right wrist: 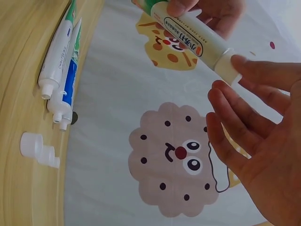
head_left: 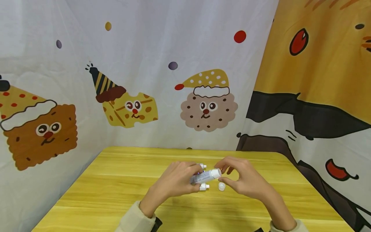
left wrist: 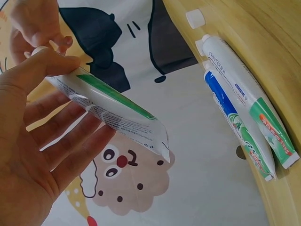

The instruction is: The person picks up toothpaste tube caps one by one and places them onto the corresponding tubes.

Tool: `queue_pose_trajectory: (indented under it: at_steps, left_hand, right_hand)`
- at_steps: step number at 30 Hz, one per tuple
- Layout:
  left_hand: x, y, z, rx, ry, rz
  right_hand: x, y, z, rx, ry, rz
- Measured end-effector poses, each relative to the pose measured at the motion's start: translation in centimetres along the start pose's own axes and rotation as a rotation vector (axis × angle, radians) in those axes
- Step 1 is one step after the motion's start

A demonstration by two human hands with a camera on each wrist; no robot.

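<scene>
In the head view my left hand (head_left: 181, 178) grips a white toothpaste tube (head_left: 203, 177) with its white cap (right wrist: 228, 69) on, pointing right. Its thumb presses the tube's side, and the tube is raised above the table. Green bands and small print show on the tube in the wrist views. My right hand (head_left: 244, 177) is at the cap end, fingers spread and loosely bent. In the right wrist view its thumb overlaps the cap's edge; whether a finger behind touches it is hidden. Other uncapped toothpaste tubes (left wrist: 235, 84) lie side by side under the left hand.
Loose white caps (right wrist: 31, 144) stand in a row on the wooden table (head_left: 121, 187), beside the tubes' open nozzles (right wrist: 47, 92). A printed curtain (head_left: 162, 38) with cartoon biscuits and cheese hangs behind the table's far edge.
</scene>
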State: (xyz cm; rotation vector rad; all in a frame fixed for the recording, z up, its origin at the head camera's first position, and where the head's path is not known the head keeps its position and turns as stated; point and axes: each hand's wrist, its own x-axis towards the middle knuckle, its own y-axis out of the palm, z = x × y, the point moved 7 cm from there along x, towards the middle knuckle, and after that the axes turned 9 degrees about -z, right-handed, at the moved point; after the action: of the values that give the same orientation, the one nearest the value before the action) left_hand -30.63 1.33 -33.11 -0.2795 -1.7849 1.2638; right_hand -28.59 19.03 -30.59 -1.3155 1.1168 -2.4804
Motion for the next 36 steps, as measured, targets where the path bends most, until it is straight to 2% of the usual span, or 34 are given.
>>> queue_pose_trajectory:
  at_steps: [4, 9, 14, 18, 26, 36]
  left_hand:
    - [-0.05, -0.06, -0.03, -0.003, 0.005, -0.001]
    - [-0.05, -0.11, -0.13, -0.007, 0.011, -0.004]
    - [-0.01, -0.17, -0.32, -0.010, 0.022, -0.009]
    - [0.02, -0.12, -0.34, -0.013, 0.017, -0.005]
    - [0.04, -0.11, -0.27, -0.023, 0.015, -0.001]
    - [0.02, -0.04, -0.32, -0.004, 0.028, 0.013]
  right_hand:
    - [-0.01, 0.23, 0.12, 0.024, -0.012, 0.018]
    - [-0.03, 0.32, -0.03, -0.022, 0.015, 0.020]
    - [-0.06, 0.27, -0.44, -0.118, 0.075, 0.024]
    - [-0.18, 0.12, -0.79, -0.107, 0.123, 0.024]
    - [-0.14, 0.22, -0.06, -0.002, 0.019, 0.027]
    - [-0.15, 0.22, 0.04, -0.047, -0.033, 0.019]
